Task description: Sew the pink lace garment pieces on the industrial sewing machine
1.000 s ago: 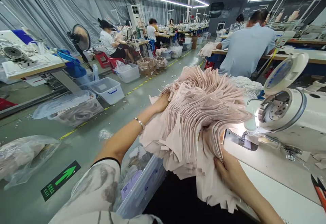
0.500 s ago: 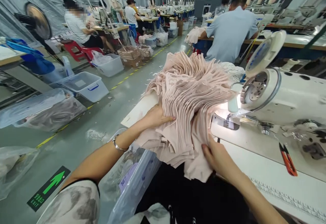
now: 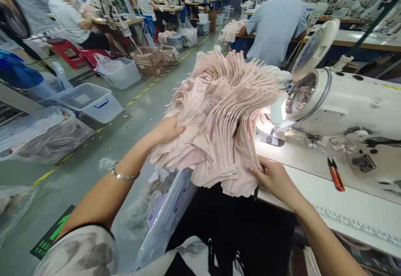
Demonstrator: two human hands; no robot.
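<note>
Long rows of sewing stations stretch away on both sides of a grey floor (image 3: 134, 121), with yellow-and-black tape (image 3: 150, 83) marking the aisle. From my head view, a co-worker in a light blue shirt (image 3: 272, 25) sits ahead, back turned, and another in white (image 3: 67, 21) sits off to the left near red stools (image 3: 67, 52).

Closer in, I have a thick stack of pale pink fabric pieces (image 3: 216, 113) at the near left end of the desk (image 3: 313, 188), just beside the lit needle area of a white sewing machine (image 3: 344, 100). Its layers fan out in ruffled folds, and its near edge hangs above dark cloth on the lap.

My left hand (image 3: 167, 129) has its grip closed on the stack's left edge; my right hand (image 3: 275, 175) pinches the near right edge, thumb in front, some fingers hidden. Orange-handled snips (image 3: 336, 175) lie on the desk below the machine head, clear of both hands. Beneath the stack, I see a clear plastic bin (image 3: 166, 221) holding scraps.
</note>
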